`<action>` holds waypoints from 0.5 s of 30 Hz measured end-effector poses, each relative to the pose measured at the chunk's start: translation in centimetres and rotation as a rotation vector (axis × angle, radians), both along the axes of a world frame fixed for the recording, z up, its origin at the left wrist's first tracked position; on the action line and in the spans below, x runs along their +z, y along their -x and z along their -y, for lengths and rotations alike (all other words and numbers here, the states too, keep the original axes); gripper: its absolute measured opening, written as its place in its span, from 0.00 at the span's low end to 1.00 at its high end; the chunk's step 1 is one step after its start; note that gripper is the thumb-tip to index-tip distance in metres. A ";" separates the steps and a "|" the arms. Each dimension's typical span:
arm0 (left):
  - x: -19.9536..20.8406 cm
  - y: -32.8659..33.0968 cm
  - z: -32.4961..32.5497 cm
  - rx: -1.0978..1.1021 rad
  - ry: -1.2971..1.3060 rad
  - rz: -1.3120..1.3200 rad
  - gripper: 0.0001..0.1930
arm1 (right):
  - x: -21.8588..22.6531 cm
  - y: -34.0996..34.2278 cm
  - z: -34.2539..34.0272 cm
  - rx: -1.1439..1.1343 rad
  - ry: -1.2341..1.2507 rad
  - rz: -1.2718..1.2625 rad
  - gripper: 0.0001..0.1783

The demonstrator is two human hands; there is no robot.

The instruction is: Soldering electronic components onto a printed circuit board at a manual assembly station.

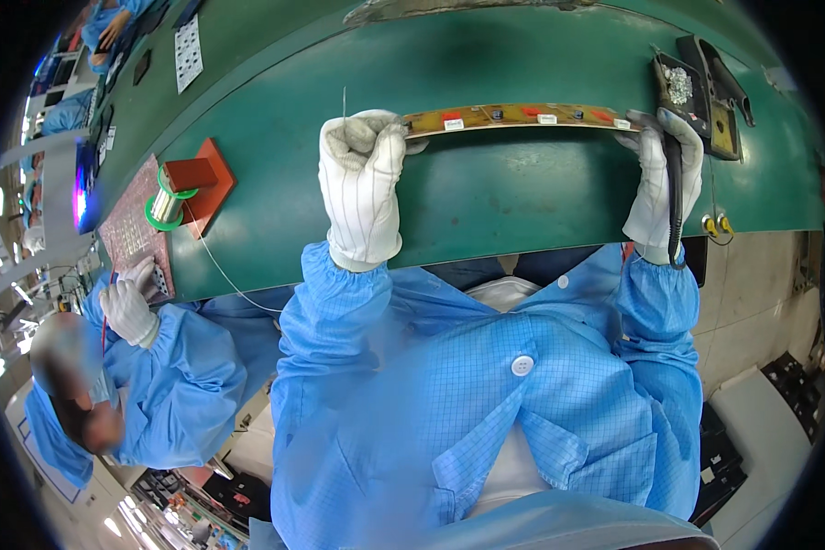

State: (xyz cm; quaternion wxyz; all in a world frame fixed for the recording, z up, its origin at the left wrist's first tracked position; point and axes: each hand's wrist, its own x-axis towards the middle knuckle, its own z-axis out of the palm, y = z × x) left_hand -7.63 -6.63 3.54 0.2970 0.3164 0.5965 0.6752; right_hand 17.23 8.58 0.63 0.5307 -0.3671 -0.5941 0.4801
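Both of my hands wear white striped gloves and hold a long, narrow circuit board strip (522, 117) between them over the green bench. It is yellowish brown, with red patches, white labels and small dark parts. My left hand (365, 179) is closed on its left end, and a thin solder wire (345, 101) sticks up from the same fist. At the right end, my right hand (662, 174) is closed on the strip and also grips a black soldering iron (675, 183), whose cord runs down past the wrist. The iron's tip cannot be made out.
A solder spool (167, 203) sits on a red-brown stand (213, 188), its wire trailing toward my lap. At the right are an iron holder (720, 78) and a tray of metal shavings (676, 84). Yellow plugs (717, 225) hang at the bench edge. A co-worker (170, 367) works at left.
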 end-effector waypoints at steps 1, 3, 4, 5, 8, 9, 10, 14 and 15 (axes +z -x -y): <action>0.0 0.0 -0.1 -0.004 0.011 0.002 0.10 | 0.0 -0.2 -0.1 0.009 0.012 -0.002 0.16; 0.0 -0.1 -0.2 0.060 -0.005 0.035 0.12 | -0.1 -0.4 -0.1 0.005 0.018 -0.027 0.16; 0.1 -0.1 -0.1 0.066 -0.014 0.071 0.12 | -0.1 -0.5 -0.1 -0.002 0.031 -0.008 0.16; 0.0 -0.3 -0.3 0.061 0.013 0.071 0.12 | -0.2 -0.5 -0.1 0.001 0.021 0.002 0.16; 0.1 -0.5 -0.3 0.076 -0.081 0.128 0.12 | -0.1 -0.9 -0.3 -0.006 0.010 0.033 0.16; 0.1 -0.5 -0.1 0.048 -0.052 0.105 0.11 | -0.1 -1.0 -0.2 -0.022 0.010 0.043 0.16; 0.1 -0.5 0.0 0.021 -0.023 0.083 0.09 | -0.1 -1.1 -0.3 -0.019 0.010 0.060 0.16; 0.2 -0.8 0.3 0.033 0.021 0.060 0.10 | 0.0 -1.4 0.0 0.008 0.020 0.019 0.17; 0.2 -1.0 0.4 0.051 -0.003 0.096 0.11 | 0.0 -1.5 0.2 0.014 0.022 -0.011 0.17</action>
